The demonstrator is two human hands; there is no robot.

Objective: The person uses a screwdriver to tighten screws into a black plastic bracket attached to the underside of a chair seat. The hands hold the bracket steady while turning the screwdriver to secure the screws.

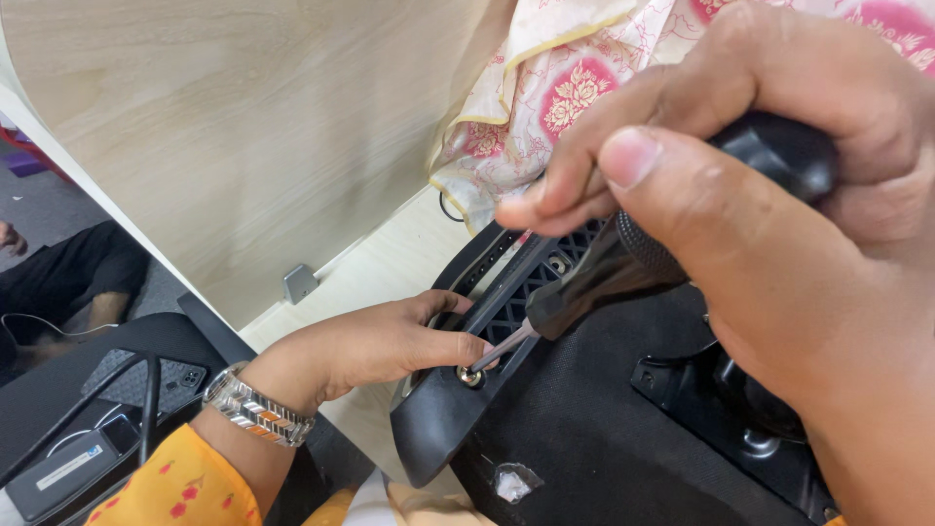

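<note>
Driving a screw into a black chair part

The right hand (pixel 779 224) is clamping the black screwdriver (pixel 623 273), tip seated in the screw (pixel 471 375) at lower centre, while the left hand (pixel 375 343) is pressing on the black plastic arm (pixel 443 419), seemingly steadying it. A grey device with a white label (pixel 68 468) is lying at lower left.

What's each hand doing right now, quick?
Left hand: not gripping, fingers resting on the black plastic part beside the screw.
Right hand: closed around the black-handled screwdriver, its tip on that screw.
</note>
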